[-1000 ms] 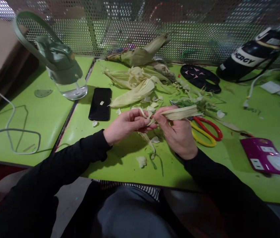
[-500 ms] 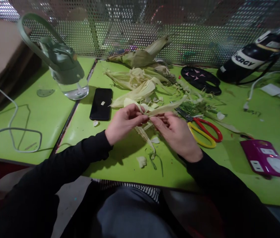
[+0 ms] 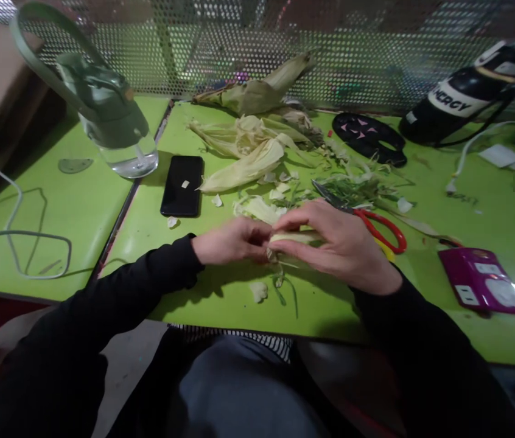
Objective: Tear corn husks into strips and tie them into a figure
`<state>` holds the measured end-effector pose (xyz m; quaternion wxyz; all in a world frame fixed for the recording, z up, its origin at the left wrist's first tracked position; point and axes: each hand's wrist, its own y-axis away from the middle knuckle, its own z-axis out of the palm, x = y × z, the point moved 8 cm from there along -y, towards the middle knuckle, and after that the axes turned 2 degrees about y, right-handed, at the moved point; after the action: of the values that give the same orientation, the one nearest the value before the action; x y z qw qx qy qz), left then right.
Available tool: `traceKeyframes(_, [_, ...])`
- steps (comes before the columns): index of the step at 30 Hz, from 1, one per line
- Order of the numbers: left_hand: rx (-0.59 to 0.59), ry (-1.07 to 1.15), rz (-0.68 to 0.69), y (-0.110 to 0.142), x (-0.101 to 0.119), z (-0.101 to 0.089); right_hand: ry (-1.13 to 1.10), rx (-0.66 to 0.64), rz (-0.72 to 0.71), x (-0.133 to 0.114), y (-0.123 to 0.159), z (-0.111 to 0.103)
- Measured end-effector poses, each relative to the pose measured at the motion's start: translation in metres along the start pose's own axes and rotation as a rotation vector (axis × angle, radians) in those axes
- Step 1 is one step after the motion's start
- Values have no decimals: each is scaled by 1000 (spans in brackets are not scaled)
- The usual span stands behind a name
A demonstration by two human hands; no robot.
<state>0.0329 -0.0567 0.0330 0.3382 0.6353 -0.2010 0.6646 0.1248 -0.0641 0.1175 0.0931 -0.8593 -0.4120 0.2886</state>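
A pale corn husk (image 3: 301,238) lies in my right hand (image 3: 337,246), its fingers and thumb closed around it. From the other side my left hand (image 3: 237,240) pinches the near end of that husk; its fingertips are partly hidden. Just behind my hands lies a crumpled pale husk piece (image 3: 260,208). Farther back rests a broad loose corn husk (image 3: 243,167), with more dried husks (image 3: 248,135) beyond it. Scissors with red and yellow handles (image 3: 380,228) lie partly under my right hand, and green shreds (image 3: 353,185) surround their blades.
A black phone (image 3: 182,198) and a green-lidded water bottle (image 3: 115,125) stand to the left. On the right are a black palette-shaped object (image 3: 367,137), a black bottle (image 3: 461,97), a white cable (image 3: 461,164) and a purple packet (image 3: 483,277). Perforated metal panelling (image 3: 221,48) closes off the back.
Both hands have come nearer to me. My right hand has turned and now wraps around the husk, where before it held it by the fingertips. The view has shifted slightly.
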Motion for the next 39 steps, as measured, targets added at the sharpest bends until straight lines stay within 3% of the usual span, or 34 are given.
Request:
traceKeyframes(2, [-116, 96, -30, 2, -1, 14, -160, -5, 92, 9, -1, 3])
traceKeyframes(4, [-154, 176, -54, 3, -2, 20, -266, -15, 158, 15, -1, 8])
traceKeyframes(8, [-161, 284, -137, 4, -8, 23, -399, 10, 264, 25, 0, 13])
traceKeyframes(14, [-114, 352, -252, 3, -22, 22, -585, 22, 315, 35, 1, 18])
traceKeyframes(23, [64, 251, -161, 5, -7, 9, -530, 87, 400, 43, 3, 16])
traceKeyframes(31, [57, 259, -206, 9, -3, 9, -583, 127, 437, 50, 4, 8])
traceKeyframes(39, [26, 393, -95, 5, -1, 7, -714, 125, 433, 54, 6, -3])
